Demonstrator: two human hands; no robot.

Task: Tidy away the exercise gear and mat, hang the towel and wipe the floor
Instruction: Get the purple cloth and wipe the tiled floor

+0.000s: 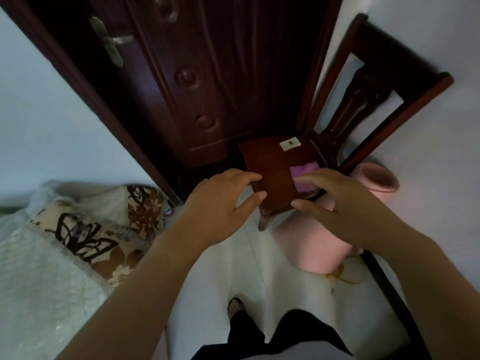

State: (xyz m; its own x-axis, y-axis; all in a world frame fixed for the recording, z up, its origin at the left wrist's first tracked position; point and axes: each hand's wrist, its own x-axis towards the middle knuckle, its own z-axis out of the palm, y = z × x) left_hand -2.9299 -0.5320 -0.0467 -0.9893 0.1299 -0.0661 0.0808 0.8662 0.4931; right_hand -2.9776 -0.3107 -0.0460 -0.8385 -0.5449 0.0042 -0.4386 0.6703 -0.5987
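Head view: smooth rolled pink mat [311,250]

Your pale pink rolled foam mat [311,250] slants along the floor, partly hidden by the brown wooden chair seat [270,167]. A small purple folded cloth [304,168] lies flat on that seat. A thin yellow cord [340,276] trails on the floor at the mat's near end.

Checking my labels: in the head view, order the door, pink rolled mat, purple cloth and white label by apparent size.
1. door
2. pink rolled mat
3. purple cloth, partly hidden under the right hand
4. white label
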